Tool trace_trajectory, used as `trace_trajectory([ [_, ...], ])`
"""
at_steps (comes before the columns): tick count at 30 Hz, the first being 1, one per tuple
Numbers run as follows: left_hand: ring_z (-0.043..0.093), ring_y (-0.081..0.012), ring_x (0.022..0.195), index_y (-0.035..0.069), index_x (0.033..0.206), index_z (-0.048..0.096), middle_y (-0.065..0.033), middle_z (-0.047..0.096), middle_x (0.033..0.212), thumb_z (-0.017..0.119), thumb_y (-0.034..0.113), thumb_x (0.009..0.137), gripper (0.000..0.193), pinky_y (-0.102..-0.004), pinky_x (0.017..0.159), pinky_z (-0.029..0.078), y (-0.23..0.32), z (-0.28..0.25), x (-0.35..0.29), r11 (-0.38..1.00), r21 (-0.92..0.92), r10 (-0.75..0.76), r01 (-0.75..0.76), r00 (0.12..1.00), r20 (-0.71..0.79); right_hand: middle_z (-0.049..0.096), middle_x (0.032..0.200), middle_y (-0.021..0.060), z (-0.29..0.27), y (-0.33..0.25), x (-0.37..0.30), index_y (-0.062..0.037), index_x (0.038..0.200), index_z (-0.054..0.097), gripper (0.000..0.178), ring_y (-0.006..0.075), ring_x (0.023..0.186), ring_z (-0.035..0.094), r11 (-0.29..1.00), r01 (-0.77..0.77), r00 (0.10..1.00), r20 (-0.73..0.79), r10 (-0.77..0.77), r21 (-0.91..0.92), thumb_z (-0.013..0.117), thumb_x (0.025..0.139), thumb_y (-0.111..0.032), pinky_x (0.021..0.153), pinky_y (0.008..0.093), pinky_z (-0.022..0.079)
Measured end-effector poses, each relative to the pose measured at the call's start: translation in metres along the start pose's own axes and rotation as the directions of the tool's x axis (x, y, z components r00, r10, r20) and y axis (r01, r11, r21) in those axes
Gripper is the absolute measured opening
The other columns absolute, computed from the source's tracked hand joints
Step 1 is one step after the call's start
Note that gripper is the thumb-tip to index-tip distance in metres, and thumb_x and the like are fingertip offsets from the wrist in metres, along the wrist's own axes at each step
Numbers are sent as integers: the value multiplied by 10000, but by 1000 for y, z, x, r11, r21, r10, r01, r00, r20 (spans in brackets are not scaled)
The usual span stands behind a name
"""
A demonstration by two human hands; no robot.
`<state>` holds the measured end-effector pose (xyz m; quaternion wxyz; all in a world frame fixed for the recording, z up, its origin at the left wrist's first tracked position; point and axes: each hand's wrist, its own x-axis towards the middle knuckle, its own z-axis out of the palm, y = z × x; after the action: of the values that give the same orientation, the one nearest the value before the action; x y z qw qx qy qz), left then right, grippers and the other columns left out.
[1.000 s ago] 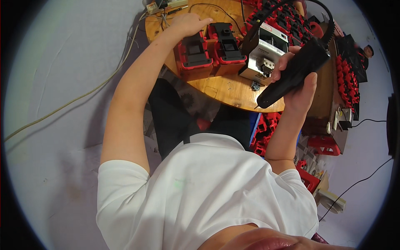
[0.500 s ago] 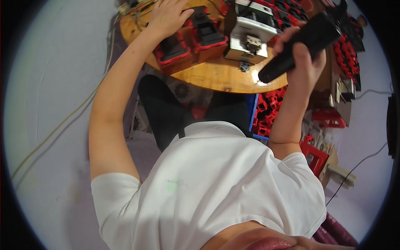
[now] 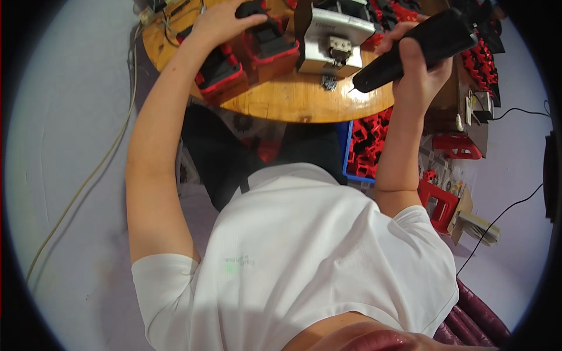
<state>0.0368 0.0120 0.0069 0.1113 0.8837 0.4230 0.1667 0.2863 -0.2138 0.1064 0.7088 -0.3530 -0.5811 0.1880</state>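
Note:
My right hand (image 3: 422,64) is wrapped around a black electric screwdriver (image 3: 424,47), tilted so its thin bit points down to the left over the table. At the far left, my left hand (image 3: 225,23) reaches over two red-and-black fixtures, with thumb and fingers apart. Its thumb lies by a black part on the right fixture (image 3: 272,44); its fingertips are partly cut off at the top of the picture. The left fixture (image 3: 219,70) sits below that hand. Between the hands stands a metal screw feeder (image 3: 333,35), with a small heap of screws (image 3: 329,82) in front.
A wooden table (image 3: 275,102) with a rounded edge holds the fixtures. Below its right edge is a blue crate (image 3: 348,153) full of red parts. More red and black parts (image 3: 483,70) are piled at the far right. A cable (image 3: 136,76) runs along the left wall.
The view has shifted, so the table sits further left and higher. My left hand's fingers are less spread, and the screwdriver's bit now shows above the table.

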Motion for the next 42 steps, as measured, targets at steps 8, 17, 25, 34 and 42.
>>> trace_trajectory([
  [8,633,-385,1033,22,1141,655,-220,676,1107,653,529,842,589,-453,871,501,46,-30,-10,997,-70,-34,37,999,37,643,891,176,-11,14,-8,64,1173,520,435,259,715,653,998,-12,1000,-4,13,56,700,876,-197,618,402,583],
  [17,638,-299,1119,141,1325,592,-120,679,1194,585,706,810,765,-407,948,486,30,-16,-12,996,19,-93,91,986,139,618,837,84,8,4,15,-39,1142,517,409,163,624,626,995,81,990,-110,-88,-61,745,894,-272,519,320,543],
  [25,533,-341,1274,98,1434,480,-197,568,1360,564,670,869,808,-391,1062,401,7,-31,-8,972,-220,-42,82,983,179,611,813,51,7,43,19,-53,1083,524,311,124,639,598,958,218,947,-197,-254,-185,727,913,-216,560,277,496],
  [34,586,-369,1197,95,1415,512,-226,630,1246,547,736,833,866,-421,1016,448,4,-22,-19,982,-149,-91,116,982,168,591,809,41,9,70,9,-58,1078,500,358,114,648,576,973,195,954,-209,-217,-121,735,908,-268,569,270,479],
  [42,632,-225,929,149,1423,507,-112,668,986,597,695,839,804,-336,837,473,-5,-14,-18,985,-141,-81,104,983,165,586,786,43,13,66,6,-53,1073,502,337,115,633,564,980,150,959,-222,-177,-133,726,914,-247,563,269,474],
])
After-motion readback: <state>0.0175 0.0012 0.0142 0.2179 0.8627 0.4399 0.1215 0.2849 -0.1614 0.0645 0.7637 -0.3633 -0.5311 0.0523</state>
